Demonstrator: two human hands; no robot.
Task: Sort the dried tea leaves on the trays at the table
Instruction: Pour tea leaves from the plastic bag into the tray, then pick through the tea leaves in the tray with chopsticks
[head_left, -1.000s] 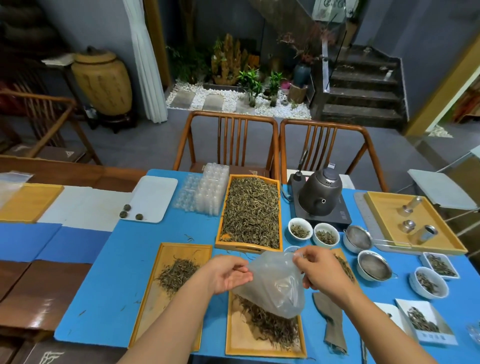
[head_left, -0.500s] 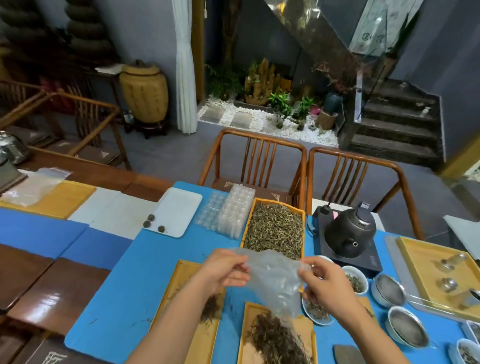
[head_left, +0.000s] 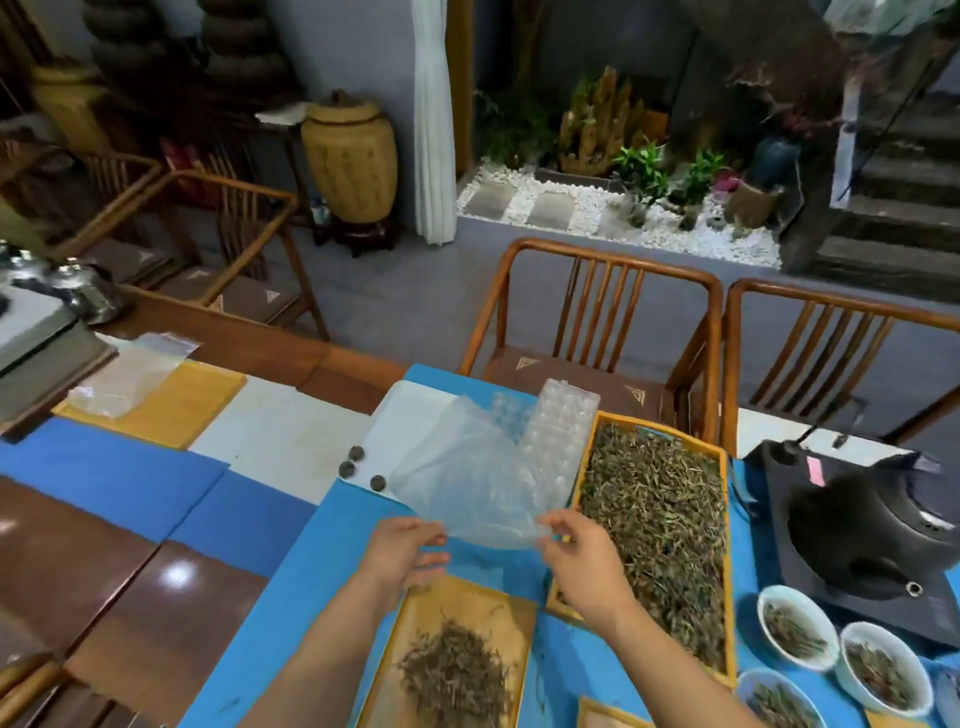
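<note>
The room behind is grey-walled, with a white-pebble planter bed (head_left: 618, 208) at 12 o'clock, dim stone steps (head_left: 893, 208) at 2 o'clock, a big tan lidded jar (head_left: 349, 161) at 11 o'clock beside a white curtain (head_left: 434, 119), and two wooden chairs (head_left: 597, 332) pulled up to the far edge of the counter (head_left: 171, 587). The counter is dark wood, covered in the middle by a blue cloth (head_left: 291, 561), with white and yellow mats (head_left: 171, 410) off toward 9 o'clock.

On the cloth at 3 o'clock lies a long wooden tray (head_left: 657, 535) filled with dried tea leaves. At 6 o'clock a smaller wooden tray (head_left: 457, 654) holds a loose heap of leaves, its near end cut off by the frame. A dark kettle on a black base (head_left: 872, 540) sits at 4 o'clock, blurred. A clear plastic bag (head_left: 467, 478) is held up at centre, in front of a white board (head_left: 410, 421) and a clear blister mould (head_left: 558, 431). White bowls (head_left: 797, 626) of leaves sit at 5 o'clock, partly cut off. Three small dark balls (head_left: 356, 465) rest at the board's near left edge.

The left hand (head_left: 402, 551) and the right hand (head_left: 584, 558) are apart, each pinching a lower corner of the bag in curled fingertips. The corner of another tray peeks in at the bottom edge; its contents cannot be seen.
</note>
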